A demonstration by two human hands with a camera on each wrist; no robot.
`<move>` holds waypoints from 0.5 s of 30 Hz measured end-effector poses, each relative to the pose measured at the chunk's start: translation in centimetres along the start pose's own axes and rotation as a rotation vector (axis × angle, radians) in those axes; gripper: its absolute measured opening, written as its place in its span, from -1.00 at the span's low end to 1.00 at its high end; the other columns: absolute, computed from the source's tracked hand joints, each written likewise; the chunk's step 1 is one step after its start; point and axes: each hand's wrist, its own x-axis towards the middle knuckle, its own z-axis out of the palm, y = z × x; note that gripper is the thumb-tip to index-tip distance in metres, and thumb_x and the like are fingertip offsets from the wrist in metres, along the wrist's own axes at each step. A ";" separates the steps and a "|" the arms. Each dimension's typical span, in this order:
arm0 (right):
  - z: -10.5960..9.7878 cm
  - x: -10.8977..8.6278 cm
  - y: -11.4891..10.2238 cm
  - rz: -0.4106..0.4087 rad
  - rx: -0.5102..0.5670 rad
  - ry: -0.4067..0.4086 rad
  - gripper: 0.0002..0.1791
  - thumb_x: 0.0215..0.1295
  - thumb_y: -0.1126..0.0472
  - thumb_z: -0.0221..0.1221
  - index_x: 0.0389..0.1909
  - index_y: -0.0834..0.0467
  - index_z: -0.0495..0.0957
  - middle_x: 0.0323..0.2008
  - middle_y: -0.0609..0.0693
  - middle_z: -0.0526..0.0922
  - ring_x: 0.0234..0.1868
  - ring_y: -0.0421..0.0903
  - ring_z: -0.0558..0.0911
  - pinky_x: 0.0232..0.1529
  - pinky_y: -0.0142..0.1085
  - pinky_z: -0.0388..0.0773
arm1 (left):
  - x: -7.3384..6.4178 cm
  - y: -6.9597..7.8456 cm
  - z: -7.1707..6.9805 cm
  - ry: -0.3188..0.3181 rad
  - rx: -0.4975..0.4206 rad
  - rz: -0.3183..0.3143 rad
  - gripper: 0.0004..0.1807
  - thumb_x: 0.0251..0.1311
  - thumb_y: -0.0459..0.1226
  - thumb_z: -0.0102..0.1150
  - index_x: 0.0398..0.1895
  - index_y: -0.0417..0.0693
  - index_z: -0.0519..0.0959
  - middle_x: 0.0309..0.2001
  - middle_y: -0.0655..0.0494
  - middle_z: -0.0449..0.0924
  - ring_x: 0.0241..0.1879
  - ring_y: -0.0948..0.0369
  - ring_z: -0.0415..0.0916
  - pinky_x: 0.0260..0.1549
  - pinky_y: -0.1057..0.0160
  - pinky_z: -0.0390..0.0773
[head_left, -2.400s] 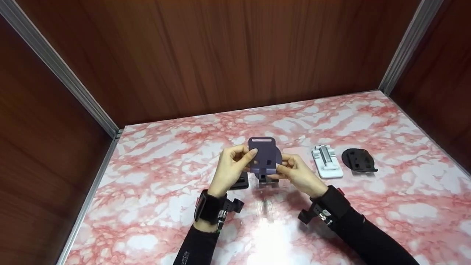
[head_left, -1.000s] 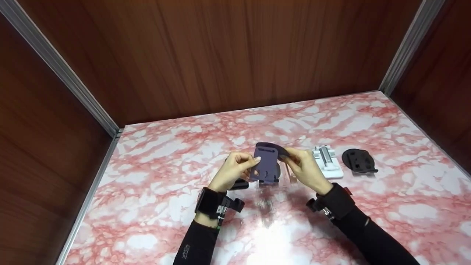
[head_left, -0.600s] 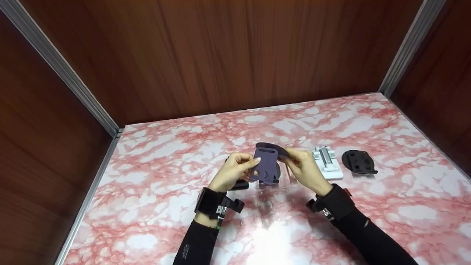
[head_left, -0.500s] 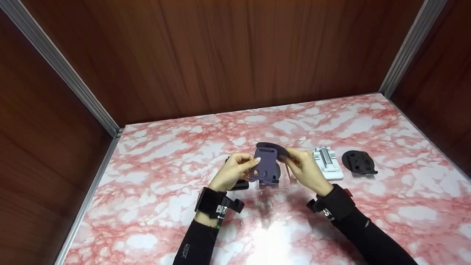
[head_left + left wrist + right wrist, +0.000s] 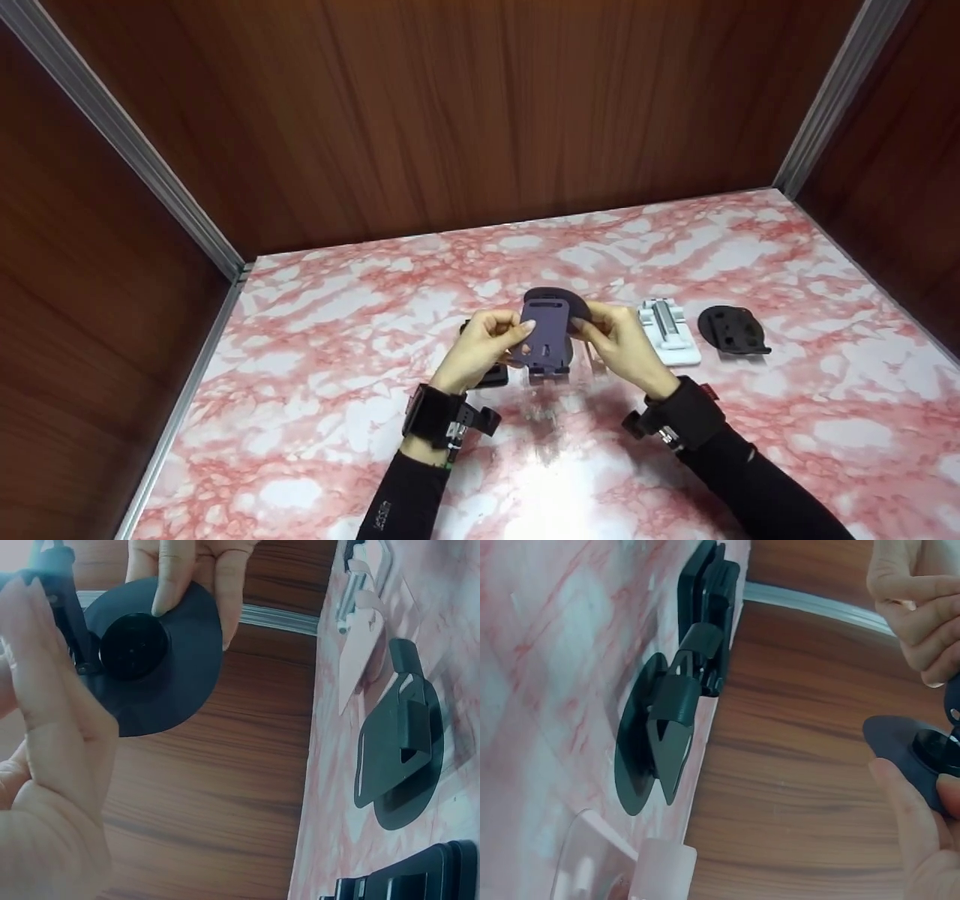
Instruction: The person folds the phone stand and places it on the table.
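Above the table, both hands hold a dark purple folding phone stand (image 5: 545,337). My left hand (image 5: 480,349) pinches the left edge of its slotted plate, thumb on the near face. The right hand (image 5: 621,346) grips the round base (image 5: 184,682), which stands out behind the plate's top at an angle. In the left wrist view the base's underside shows a black round hub (image 5: 135,645). A dark phone stand with an oval base (image 5: 637,757) is on the table below, mostly hidden in the head view by the held one.
A black phone stand (image 5: 491,377) lies partly behind the left hand. Right of the hands lie a white phone stand (image 5: 670,337) and a black round-based one (image 5: 731,330). A pale pink stand (image 5: 660,870) shows in the right wrist view. Wood-patterned walls (image 5: 480,112) enclose the table.
The right hand has shifted from the plate's lower right edge up to the round base. The base has swung from behind the plate to its top, and lately the stand has turned slightly.
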 end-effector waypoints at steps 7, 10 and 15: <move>-0.1 -0.1 0.0 0.094 0.114 -0.035 -0.70 0.35 0.55 0.03 0.07 0.57 0.48 -0.05 0.51 0.61 -0.23 -0.35 0.73 -0.06 -0.29 0.69 | -0.1 0.0 0.4 0.035 0.057 0.036 -0.69 0.38 -0.39 0.08 -0.58 -0.05 0.41 -0.52 0.21 0.53 -0.49 0.35 0.52 -0.42 0.36 0.69; -0.1 -0.1 0.0 0.113 0.171 -0.038 -0.69 0.36 0.55 0.03 0.08 0.59 0.46 -0.07 0.51 0.62 -0.22 -0.31 0.74 -0.05 -0.29 0.69 | -0.2 0.0 0.6 0.059 0.083 0.051 -0.70 0.37 -0.37 0.11 -0.58 -0.07 0.42 -0.55 0.21 0.52 -0.50 0.35 0.54 -0.40 0.38 0.69; 0.1 -0.2 0.1 0.154 0.244 -0.035 -0.69 0.37 0.52 0.02 0.08 0.61 0.45 -0.22 0.10 0.77 -0.24 -0.28 0.74 -0.08 -0.32 0.70 | 0.0 -0.1 1.1 0.115 0.144 0.084 -0.76 0.34 -0.34 0.16 -0.52 -0.19 0.49 -0.59 0.23 0.55 -0.53 0.36 0.55 -0.44 0.37 0.69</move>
